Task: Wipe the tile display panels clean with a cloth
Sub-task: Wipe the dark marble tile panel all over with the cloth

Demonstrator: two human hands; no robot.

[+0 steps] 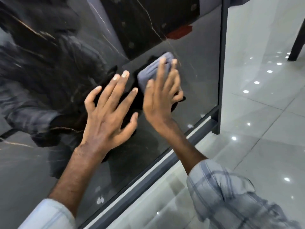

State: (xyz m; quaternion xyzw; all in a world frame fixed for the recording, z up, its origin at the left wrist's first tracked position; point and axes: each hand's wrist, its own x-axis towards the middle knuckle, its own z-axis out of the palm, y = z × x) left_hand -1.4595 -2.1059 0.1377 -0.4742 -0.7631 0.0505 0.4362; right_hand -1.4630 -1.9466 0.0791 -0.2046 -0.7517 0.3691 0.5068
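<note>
Risk of fresh prints on panel from bare left hand, splayed wide, prob. touching it left of cloth pressed flat under right hand.

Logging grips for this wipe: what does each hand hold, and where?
The right hand presses the cloth flat to the panel, fingers spread over its lower right part. The left hand holds nothing; it rests on the panel.

Tile showroom, glossy dark veined display panel in a metal frame, polished pale floor tiles
</note>
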